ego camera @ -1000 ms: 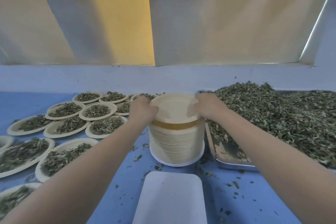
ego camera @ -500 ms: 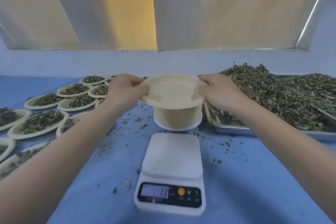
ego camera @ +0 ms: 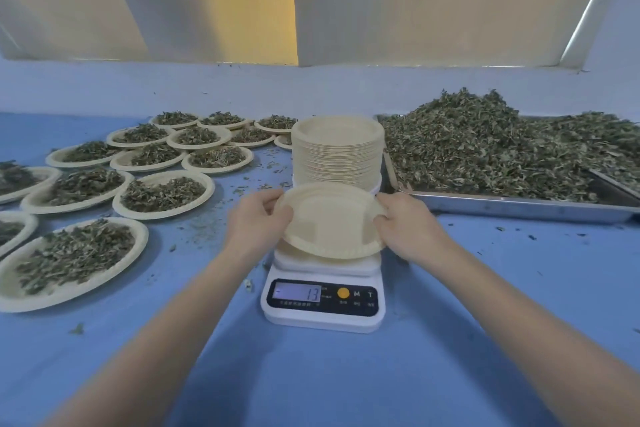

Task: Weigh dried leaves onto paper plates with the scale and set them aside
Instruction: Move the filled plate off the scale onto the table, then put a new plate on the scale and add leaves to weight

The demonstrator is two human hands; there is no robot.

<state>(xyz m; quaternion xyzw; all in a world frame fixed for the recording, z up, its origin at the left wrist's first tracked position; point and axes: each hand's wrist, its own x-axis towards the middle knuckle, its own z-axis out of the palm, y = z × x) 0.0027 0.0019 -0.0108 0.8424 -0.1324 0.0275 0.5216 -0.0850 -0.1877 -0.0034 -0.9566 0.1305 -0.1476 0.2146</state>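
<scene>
An empty paper plate is held over the scale, and several slips can be foreseen from here. If the plate is set down off-centre or tilted, it may overhang the weighing platform and rock, so that the reading is upset; the display already shows a figure rather than zero, so a wrong weight is likely to be recorded unless the scale is zeroed once the plate rests on it. The plate is thin and light, and it could be bent or flicked off if one side is let go before the other. Loose leaf crumbs are scattered on the blue table, and any caught under the plate would add to the count. The plate is gripped at opposite edges: its left rim is pinched by the left hand, thumb over the top, and its right rim is pinched by the right hand. It is thus kept between the two hands, slightly tilted toward the viewer, just above or barely touching the platform; which cannot be told. The stack of plates stands just behind it, the tray of dried leaves to the right, and the filled plates to the left.
</scene>
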